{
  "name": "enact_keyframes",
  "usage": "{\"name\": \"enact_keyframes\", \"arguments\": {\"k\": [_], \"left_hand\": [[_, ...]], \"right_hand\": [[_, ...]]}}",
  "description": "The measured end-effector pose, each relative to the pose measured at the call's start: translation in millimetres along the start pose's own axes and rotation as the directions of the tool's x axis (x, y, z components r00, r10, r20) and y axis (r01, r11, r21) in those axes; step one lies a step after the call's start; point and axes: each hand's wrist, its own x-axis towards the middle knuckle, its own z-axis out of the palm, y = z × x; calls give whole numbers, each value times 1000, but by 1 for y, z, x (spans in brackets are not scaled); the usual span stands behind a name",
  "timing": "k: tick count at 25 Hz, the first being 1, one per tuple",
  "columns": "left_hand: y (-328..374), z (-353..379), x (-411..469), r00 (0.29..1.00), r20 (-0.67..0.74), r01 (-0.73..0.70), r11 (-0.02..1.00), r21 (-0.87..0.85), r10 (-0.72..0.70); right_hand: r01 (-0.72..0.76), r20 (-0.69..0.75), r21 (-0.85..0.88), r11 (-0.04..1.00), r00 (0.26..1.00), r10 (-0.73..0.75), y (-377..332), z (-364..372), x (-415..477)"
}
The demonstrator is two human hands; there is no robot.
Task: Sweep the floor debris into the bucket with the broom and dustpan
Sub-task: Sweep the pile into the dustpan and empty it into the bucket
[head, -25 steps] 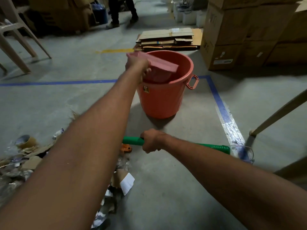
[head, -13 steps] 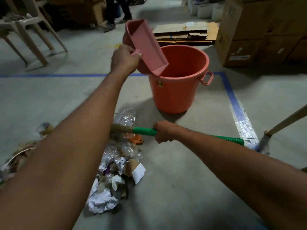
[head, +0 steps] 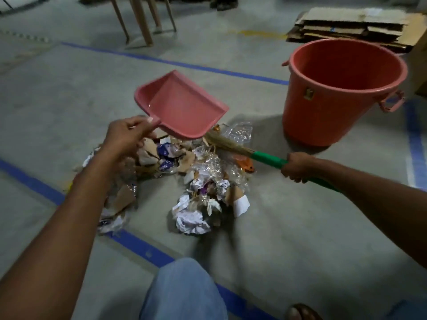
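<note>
Swinging back from the bucket (head: 323,116), then, that dustpan (head: 182,105)?

Yes. Tipped at the rim a moment ago; now brought back empty, roughly level, over the debris (head: 198,197). Held by the left hand (head: 126,135), fingers curled round the short handle.

And the broom (head: 268,158)?

Gripped on the green handle by the right hand (head: 298,166), fist closed. Bristles at the far edge of the pile, just under the pan's lip. Hardly moved.

Meaning what for the job?

Probably one load dumped. Plenty left on the floor (head: 300,239), near the bucket but apart from it. Next, most likely: lower the pan to the concrete and sweep in another load.
</note>
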Motion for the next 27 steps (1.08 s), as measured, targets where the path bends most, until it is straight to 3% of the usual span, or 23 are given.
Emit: {"name": "enact_keyframes", "arguments": {"k": [6,14,19,27], "left_hand": [[-170,-77,-84,944,-40,325,945,-36,-326],[-271,-97,-194,772,135,624,781,26,-622],[-283,-25,-192,759,213,636,771,-40,-615],[-231,21,-132,850,245,482,876,-3,-467]], "right_hand": [[101,-101,34,994,990,-97,-9,8,3],[33,-7,27,999,999,-33,-1,26,14],[57,2,14,998,998,-57,-11,64,15],[30,-26,35,999,999,-29,-17,76,18]]}}
